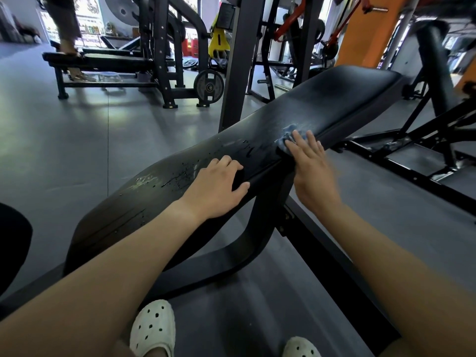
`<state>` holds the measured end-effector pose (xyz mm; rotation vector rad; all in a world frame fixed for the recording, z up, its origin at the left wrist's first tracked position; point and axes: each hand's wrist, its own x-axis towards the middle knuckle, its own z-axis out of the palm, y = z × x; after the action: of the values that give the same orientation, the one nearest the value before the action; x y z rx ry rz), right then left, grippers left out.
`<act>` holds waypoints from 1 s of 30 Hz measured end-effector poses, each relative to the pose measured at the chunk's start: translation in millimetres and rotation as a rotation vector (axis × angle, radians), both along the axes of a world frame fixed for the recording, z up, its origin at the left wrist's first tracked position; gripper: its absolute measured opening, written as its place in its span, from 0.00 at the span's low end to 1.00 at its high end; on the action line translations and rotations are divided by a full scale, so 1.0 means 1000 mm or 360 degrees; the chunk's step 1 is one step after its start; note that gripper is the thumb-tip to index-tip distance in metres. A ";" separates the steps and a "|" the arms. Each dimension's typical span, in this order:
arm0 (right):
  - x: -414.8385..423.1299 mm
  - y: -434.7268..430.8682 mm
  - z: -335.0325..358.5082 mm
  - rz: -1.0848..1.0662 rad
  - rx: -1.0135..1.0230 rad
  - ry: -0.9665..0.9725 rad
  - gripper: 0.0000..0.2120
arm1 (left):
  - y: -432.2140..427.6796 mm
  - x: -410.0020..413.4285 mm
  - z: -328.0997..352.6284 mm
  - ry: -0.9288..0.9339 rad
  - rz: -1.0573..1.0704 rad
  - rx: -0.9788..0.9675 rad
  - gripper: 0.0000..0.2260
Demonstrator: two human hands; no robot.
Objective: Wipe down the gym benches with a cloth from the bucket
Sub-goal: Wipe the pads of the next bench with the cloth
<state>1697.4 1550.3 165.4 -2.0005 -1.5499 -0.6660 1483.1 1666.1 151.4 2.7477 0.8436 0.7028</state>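
Observation:
A long black padded bench (334, 99) runs diagonally from lower left to upper right, with water drops and wet streaks on its near half. My right hand (309, 163) presses a crumpled blue cloth (289, 136) flat against the pad near its right edge; most of the cloth lies hidden under the fingers. My left hand (219, 186) rests on the pad's near edge, thumb curled over the side, holding no cloth. A pale blue bucket (109, 77) sits on the floor far off, under another bench.
A black upright post (239, 60) rises just behind the bench. The bench's steel frame (412, 163) spreads over the floor at right. A second bench (103, 60) with another person's legs (68, 34), a rack and weight plate (208, 85) stand at the back left. My white clogs (153, 328) are below.

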 end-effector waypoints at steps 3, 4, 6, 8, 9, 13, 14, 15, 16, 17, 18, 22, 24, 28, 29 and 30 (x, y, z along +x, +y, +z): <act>-0.018 0.010 -0.004 0.0004 0.0028 0.0042 0.28 | 0.001 0.001 0.001 0.0003 0.0003 -0.0003 0.23; -0.025 0.012 -0.005 0.0041 0.0010 0.0025 0.28 | 0.001 0.001 0.001 0.0004 0.0009 -0.0007 0.22; -0.038 0.014 -0.008 0.0175 -0.0101 -0.0035 0.27 | -0.001 0.001 0.002 0.0000 0.0023 -0.0004 0.22; -0.045 0.015 -0.010 0.0334 -0.0273 -0.0171 0.27 | -0.002 0.002 0.002 -0.0005 0.0028 0.0009 0.20; -0.044 0.016 -0.008 0.0371 -0.0335 -0.0238 0.28 | -0.003 0.001 0.002 -0.0003 0.0030 0.0008 0.20; -0.020 0.015 0.009 0.0202 -0.0222 -0.0122 0.28 | -0.002 -0.005 0.002 0.0017 0.0020 -0.0052 0.23; -0.013 0.013 0.013 0.0144 -0.0167 -0.0052 0.28 | -0.002 -0.006 0.003 0.0026 0.0017 -0.0062 0.23; -0.008 0.012 0.014 0.0103 -0.0132 0.0003 0.28 | -0.003 -0.006 0.003 0.0039 0.0016 -0.0065 0.24; -0.006 0.011 0.015 0.0078 -0.0115 0.0047 0.28 | -0.004 -0.007 0.005 0.0054 0.0016 -0.0062 0.24; -0.006 0.011 0.015 0.0065 -0.0104 0.0081 0.27 | -0.005 -0.006 0.006 0.0072 0.0020 -0.0056 0.24; -0.008 0.013 0.014 0.0060 -0.0092 0.0104 0.27 | -0.005 -0.006 0.008 0.0091 0.0025 -0.0044 0.24; -0.031 0.018 0.001 0.0124 -0.0126 0.0040 0.25 | -0.004 -0.006 0.012 0.0140 0.0033 -0.0002 0.24; -0.047 0.018 -0.006 0.0246 -0.0243 -0.0057 0.25 | -0.001 -0.007 0.009 0.0090 0.0020 0.0012 0.23; -0.057 0.021 -0.007 0.0394 -0.0458 -0.0210 0.31 | 0.007 -0.012 -0.001 -0.0015 -0.0037 0.0036 0.22; -0.052 0.023 -0.004 0.0354 -0.0476 -0.0256 0.29 | 0.010 -0.012 -0.002 -0.0026 -0.0054 0.0042 0.22; -0.045 0.026 0.000 0.0286 -0.0472 -0.0279 0.27 | 0.013 -0.013 -0.004 -0.0039 -0.0066 0.0055 0.23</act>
<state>1652.0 1576.3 165.3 -2.0196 -2.0072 -0.5795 1470.1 1679.0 147.8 2.7723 0.7743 0.7486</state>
